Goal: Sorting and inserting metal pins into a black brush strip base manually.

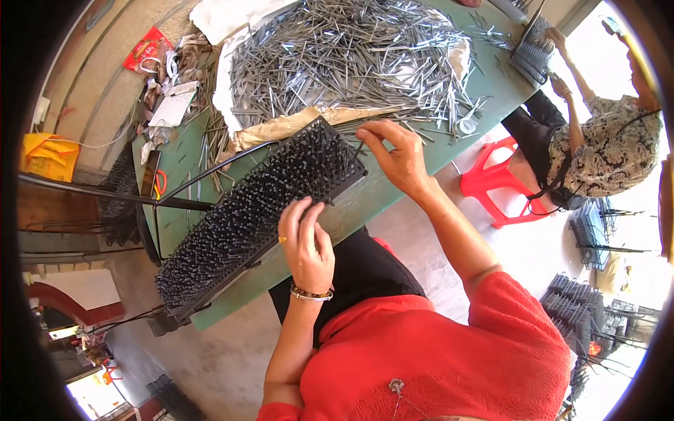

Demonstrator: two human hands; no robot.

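Note:
A long black rack (pixel 260 210) studded with metal pins lies slantwise on the green table (pixel 365 203), one end past the table's near edge. My left hand (pixel 307 245), with a ring and a bead bracelet, grips the rack's near long edge. My right hand (pixel 397 156) is at the rack's far corner, fingertips pinched on a few pins at the rim of a big heap of grey metal pins (pixel 344 56). The heap lies on white and tan sheets.
A seated co-worker (pixel 597 140) works at another pin rack (pixel 533 49) at the table's far right. A red plastic stool (pixel 495 186) stands beside them. Stacked racks (pixel 583 309) sit on the floor at right. Orange-handled scissors (pixel 160 184), papers and a red bag (pixel 147 49) clutter the table's left end.

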